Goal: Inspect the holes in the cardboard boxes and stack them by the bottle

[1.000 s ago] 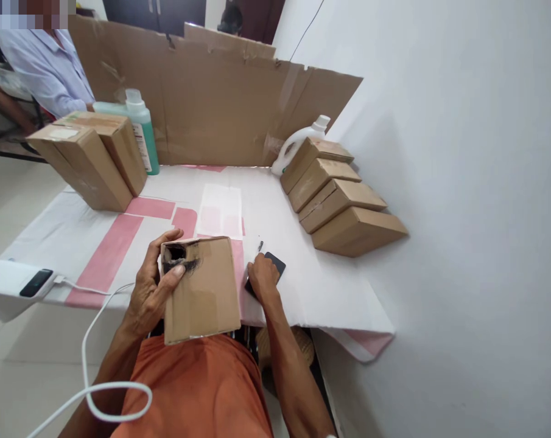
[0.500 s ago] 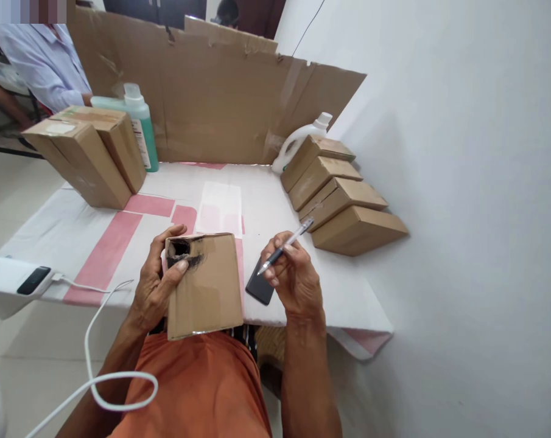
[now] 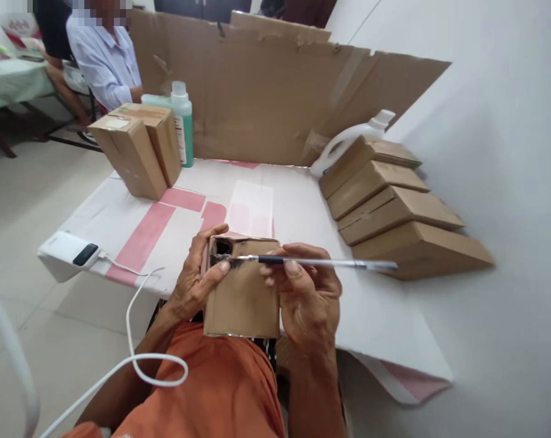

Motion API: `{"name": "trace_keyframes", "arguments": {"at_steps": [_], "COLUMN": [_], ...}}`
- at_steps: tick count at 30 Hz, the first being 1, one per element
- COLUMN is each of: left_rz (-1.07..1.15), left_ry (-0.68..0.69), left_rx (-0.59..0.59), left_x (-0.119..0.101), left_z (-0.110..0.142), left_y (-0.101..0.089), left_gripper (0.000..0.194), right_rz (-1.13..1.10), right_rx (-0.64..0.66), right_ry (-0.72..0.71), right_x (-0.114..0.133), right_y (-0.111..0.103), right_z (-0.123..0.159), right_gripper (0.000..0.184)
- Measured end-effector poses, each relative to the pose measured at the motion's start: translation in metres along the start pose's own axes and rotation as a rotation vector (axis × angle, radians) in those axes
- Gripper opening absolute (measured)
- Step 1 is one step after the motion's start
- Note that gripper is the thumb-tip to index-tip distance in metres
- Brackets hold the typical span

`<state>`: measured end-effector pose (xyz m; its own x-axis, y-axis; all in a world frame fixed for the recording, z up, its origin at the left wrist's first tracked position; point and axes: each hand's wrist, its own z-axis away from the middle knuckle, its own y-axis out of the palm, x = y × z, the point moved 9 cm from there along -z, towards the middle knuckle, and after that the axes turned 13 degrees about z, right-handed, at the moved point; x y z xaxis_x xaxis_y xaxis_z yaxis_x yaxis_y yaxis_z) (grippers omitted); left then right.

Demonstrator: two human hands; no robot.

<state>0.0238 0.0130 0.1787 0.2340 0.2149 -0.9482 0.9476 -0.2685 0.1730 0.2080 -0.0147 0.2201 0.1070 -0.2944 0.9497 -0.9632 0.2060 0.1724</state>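
My left hand (image 3: 202, 274) grips a small cardboard box (image 3: 245, 304) by its left side, thumb on the front face. The box has a ragged dark hole near its upper left corner, with black marks around it. Between the fingers of my right hand (image 3: 309, 298) is a pen (image 3: 330, 262) with a dark grip and a clear barrel, held almost level. Its tip points left and is at the black marks beside my left thumb; whether it touches the cardboard I cannot tell. The phone is hidden behind my right hand and the box.
Several cardboard boxes (image 3: 421, 249) lean in a row at the right, before a white jug (image 3: 352, 137). Two boxes (image 3: 140, 155) and a green bottle (image 3: 184, 131) stand at the left. A power bank (image 3: 67, 250) with a white cable (image 3: 129, 316) lies at the left edge. A cardboard panel (image 3: 257, 91) closes the back; a person sits beyond.
My right hand has brought the pen left to the box and turned it from slanted to nearly level. The whole view has shifted, so the table things appear further right.
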Motion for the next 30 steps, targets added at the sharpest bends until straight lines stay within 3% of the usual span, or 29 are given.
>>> {"name": "trace_keyframes", "arguments": {"at_steps": [4,6,20,30], "left_rz": [-0.089,-0.142,-0.158,-0.152], "left_ry": [0.039,0.063,0.066,0.065], "left_rx": [0.117,0.121,0.110,0.126], "left_x": [-0.003,-0.003,0.003,0.005], "left_z": [0.004,0.006,0.007,0.006], "left_y": [0.008,0.009,0.010,0.010], "left_gripper": [0.094,0.100,0.100,0.102], "right_rz": [0.166,0.207,0.409,0.490], "right_rx": [-0.005,0.015,0.126,-0.078], "right_ry": [-0.095,-0.115,-0.213,-0.163], "right_x": [0.005,0.008,0.019,0.019], "right_y": [0.008,0.010,0.019,-0.015], "right_z": [0.010,0.012,0.011,0.009], "right_gripper": [0.009,0.013,0.013,0.005]}}
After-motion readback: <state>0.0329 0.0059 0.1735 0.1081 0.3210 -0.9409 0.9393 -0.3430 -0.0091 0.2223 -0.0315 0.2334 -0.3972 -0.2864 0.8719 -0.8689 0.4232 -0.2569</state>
